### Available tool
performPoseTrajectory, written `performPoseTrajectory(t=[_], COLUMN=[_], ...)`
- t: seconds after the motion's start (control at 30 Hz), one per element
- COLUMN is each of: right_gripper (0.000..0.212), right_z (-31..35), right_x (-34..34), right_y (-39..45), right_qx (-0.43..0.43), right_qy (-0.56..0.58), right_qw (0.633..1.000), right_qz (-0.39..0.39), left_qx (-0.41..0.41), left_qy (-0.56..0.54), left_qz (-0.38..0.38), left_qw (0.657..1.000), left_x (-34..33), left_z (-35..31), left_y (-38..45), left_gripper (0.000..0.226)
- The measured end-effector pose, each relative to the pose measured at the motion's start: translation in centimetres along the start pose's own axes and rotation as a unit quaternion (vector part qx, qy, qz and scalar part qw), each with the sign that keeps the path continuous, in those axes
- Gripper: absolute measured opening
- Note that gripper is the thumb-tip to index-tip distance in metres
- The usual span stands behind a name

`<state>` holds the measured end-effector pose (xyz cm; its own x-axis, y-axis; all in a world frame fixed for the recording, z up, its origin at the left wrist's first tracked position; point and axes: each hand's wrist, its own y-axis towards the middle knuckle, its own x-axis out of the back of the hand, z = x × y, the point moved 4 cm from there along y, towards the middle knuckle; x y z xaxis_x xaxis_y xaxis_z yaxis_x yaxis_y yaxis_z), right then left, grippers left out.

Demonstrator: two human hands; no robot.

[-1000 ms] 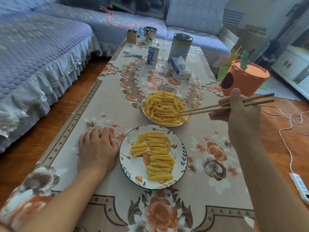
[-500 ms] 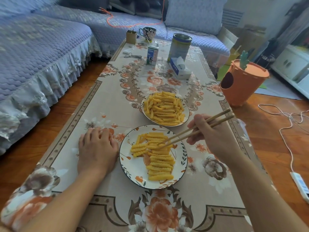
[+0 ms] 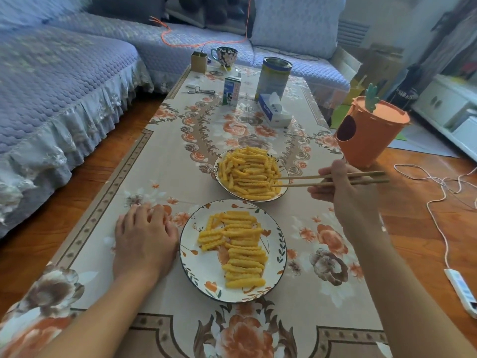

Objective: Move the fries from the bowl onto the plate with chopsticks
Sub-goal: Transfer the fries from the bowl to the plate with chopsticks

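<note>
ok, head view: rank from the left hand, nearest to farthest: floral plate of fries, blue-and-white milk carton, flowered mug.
From the left hand, flat on the tablecloth:
1. Floral plate of fries, just to its right.
2. Blue-and-white milk carton, farther up the table, near the middle.
3. Flowered mug, at the far end by the sofa.

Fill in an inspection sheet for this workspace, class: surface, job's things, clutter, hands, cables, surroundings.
Surface: table under a floral cloth.
Job's things: bowl heaped with fries; plate partly filled; chopsticks, tips at the bowl's fries.
Clutter: milk carton, tin can, tissue box, mug, scissors.
Hands: right hand grips the chopsticks; left hand rests flat beside the plate.
Cables: white cable with power strip on the floor; orange cord on the sofa.
Surroundings: blue sofa, orange bin.
</note>
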<state>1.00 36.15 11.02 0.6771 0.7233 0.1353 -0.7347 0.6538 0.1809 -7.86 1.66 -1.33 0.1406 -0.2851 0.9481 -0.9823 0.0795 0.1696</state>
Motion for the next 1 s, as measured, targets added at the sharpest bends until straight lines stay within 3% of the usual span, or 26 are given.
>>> performPoseTrajectory(t=[0.3, 0.67, 0.8, 0.9, 1.0], right_gripper=[0.034, 0.028, 0.021, 0.024, 0.026], right_z=[-0.4, -0.3, -0.4, 0.3, 1.8], right_x=[-4.5, -5.4, -5.8, -5.4, -4.5], right_y=[0.7, 1.5, 1.1, 0.6, -0.2], right_qx=[0.046, 0.059, 0.112, 0.152, 0.135], right_qy=[-0.014, -0.068, -0.113, -0.105, -0.076], right_qw=[0.997, 0.992, 0.981, 0.978, 0.984], right_qz=[0.056, 0.088, 0.110, 0.099, 0.092], left_qx=[0.008, 0.006, 0.006, 0.006, 0.006], left_qy=[0.000, 0.001, 0.003, 0.004, 0.002], left_qz=[0.005, 0.009, 0.008, 0.008, 0.002], left_qw=[1.000, 1.000, 1.000, 1.000, 1.000], left_x=[0.0, 0.1, 0.0, 0.1, 0.1], left_z=[0.0, 0.1, 0.1, 0.0, 0.0], left_y=[0.1, 0.1, 0.0, 0.1, 0.0], left_gripper=[0.039, 0.041, 0.041, 0.042, 0.041])
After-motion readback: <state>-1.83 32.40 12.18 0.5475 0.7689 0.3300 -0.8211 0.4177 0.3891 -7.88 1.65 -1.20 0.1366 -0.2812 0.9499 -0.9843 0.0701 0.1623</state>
